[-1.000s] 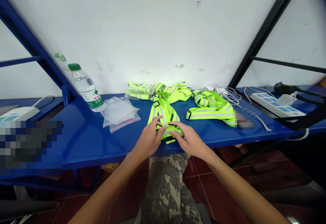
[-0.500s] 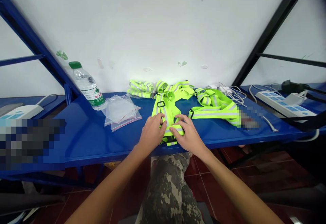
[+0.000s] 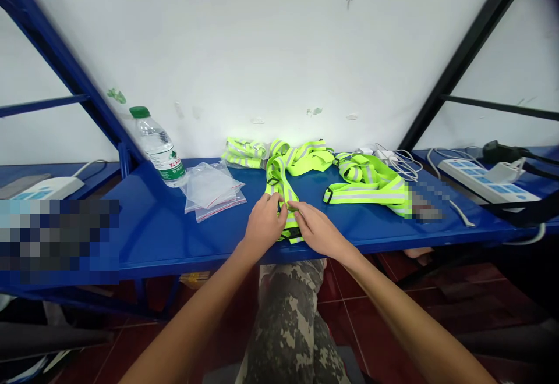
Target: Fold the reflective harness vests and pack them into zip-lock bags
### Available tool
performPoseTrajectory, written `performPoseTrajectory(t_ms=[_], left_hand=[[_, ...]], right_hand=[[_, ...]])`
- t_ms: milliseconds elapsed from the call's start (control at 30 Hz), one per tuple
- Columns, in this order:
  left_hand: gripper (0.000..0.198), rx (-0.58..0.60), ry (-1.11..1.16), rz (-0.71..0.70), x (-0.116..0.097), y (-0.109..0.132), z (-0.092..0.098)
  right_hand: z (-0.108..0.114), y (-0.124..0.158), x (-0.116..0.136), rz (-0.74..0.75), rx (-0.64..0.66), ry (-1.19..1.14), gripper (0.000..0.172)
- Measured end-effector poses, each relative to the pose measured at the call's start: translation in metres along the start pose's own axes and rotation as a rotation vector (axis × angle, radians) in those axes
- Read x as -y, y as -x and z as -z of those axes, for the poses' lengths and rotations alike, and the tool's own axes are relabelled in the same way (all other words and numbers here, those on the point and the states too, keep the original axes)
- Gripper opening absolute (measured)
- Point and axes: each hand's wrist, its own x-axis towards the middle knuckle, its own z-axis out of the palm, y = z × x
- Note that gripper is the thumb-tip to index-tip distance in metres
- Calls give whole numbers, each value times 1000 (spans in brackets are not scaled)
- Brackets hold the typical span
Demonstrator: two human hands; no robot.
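Note:
A neon yellow-green reflective strap [image 3: 279, 170] with a silver stripe and black buckles lies on the table in front of me. My left hand [image 3: 265, 221] is closed on its near part from the left, fingers curled and thumb pressed in. From the right, my right hand [image 3: 318, 228] pinches the same part, its fingertips close to the left ones. Below the fingers, a folded end with a black buckle [image 3: 291, 233] sticks out near the table edge. My fingers hide some of the strap between them.
Clear zip bags [image 3: 213, 189] lie left, beside a water bottle [image 3: 163, 160]. A bagged strap [image 3: 244, 152] rests against the wall. Another loose reflective strap [image 3: 371, 193] lies right, near white cables [image 3: 404, 163]. A power strip [image 3: 489, 183] is farther right on the blue table [image 3: 174, 250].
My right hand has moved in toward the left hand, and its spread fingers have drawn together. The strap between my hands is gathered narrower. The view has shifted slightly.

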Motion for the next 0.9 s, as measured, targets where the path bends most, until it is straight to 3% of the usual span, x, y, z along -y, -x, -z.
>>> performPoseTrajectory(t_ms=[233,333,500,700,900], left_hand=[[21,45,16,20,1,2,2],[23,78,-22,68,-1,0,4],[23,105,-30,150,-3,-5,5],[21,11,146,217,0,-4,1],[20,-154,399,160,3,9,7]], right_hand=[[8,-6,7,93,42,112,38],[13,4,8,215,36,131,40],[14,22,1,333,47,192,80],[15,23,-7,222,64,148,47],[16,16,-6,199,12,93,33]])
